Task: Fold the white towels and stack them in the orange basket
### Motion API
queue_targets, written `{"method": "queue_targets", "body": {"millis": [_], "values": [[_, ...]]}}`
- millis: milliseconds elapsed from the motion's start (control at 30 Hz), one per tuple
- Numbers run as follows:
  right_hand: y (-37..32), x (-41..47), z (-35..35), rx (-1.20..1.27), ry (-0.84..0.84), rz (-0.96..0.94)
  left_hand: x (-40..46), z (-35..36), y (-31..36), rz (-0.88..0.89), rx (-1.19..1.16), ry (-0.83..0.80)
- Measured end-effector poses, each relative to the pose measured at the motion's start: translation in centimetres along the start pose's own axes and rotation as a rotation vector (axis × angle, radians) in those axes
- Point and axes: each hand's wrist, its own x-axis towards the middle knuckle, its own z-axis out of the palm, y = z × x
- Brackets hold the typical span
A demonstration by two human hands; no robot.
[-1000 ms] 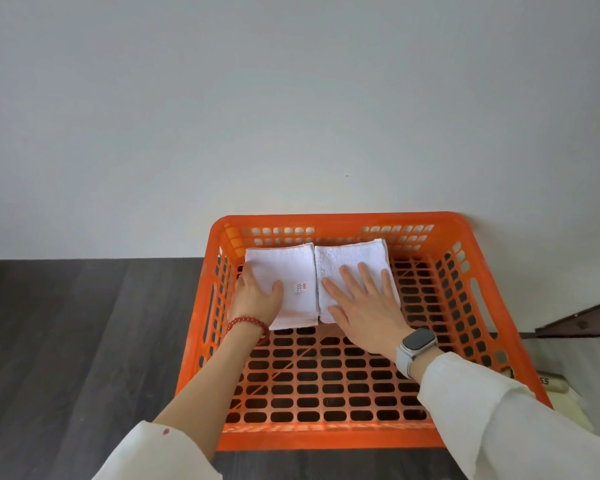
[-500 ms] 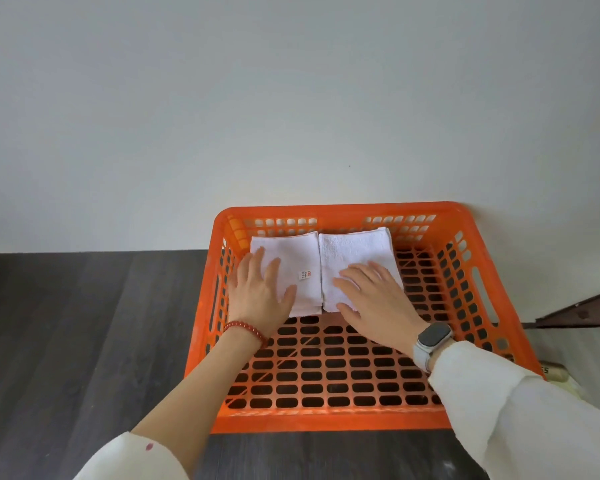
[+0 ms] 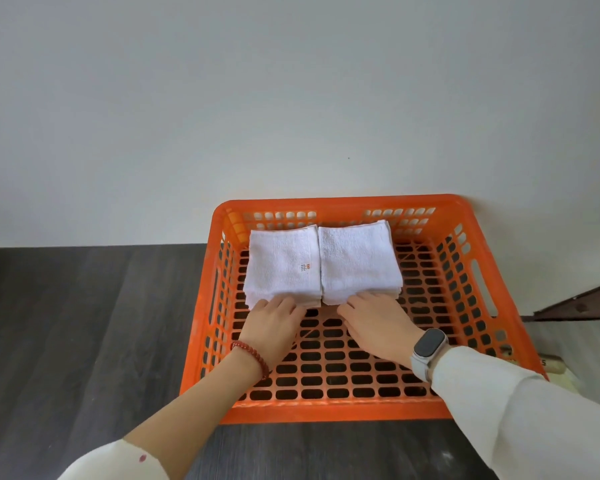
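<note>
Two stacks of folded white towels lie side by side at the far end of the orange basket (image 3: 478, 271). The left stack (image 3: 281, 265) carries a small label. The right stack (image 3: 357, 261) touches it. My left hand (image 3: 274, 323) sits at the near edge of the left stack, fingertips touching it. At the near edge of the right stack, my right hand (image 3: 378, 323) does the same. Both hands lie flat on the basket floor with straight fingers and hold nothing.
The basket stands on a dark wooden floor (image 3: 84, 341) against a pale wall (image 3: 291, 98). A dark brown edge (image 3: 582, 303) juts in at the right. A pale object (image 3: 555, 362) lies by the basket's right near corner.
Both hands have slid back off the tops of the towel stacks toward me and now touch only their near edges. The stacks sit squared against the far wall of the basket.
</note>
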Motion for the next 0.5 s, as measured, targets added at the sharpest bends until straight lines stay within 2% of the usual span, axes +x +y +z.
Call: {"method": "queue_targets", "body": {"millis": [67,167,500], "values": [[0.1,0.2,0.5,-0.041,0.004,0.014,0.1,0.3,0.0,0.030,0.056,-0.031],[-0.1,0.5,0.9,0.028,0.011,0.021,0.5,0.6,0.1,-0.037,0.014,-0.116],[-0.3,1.2,1.1,0.069,0.072,0.086,1.0,1.5,-0.1,-0.069,-0.060,-0.019]]}}
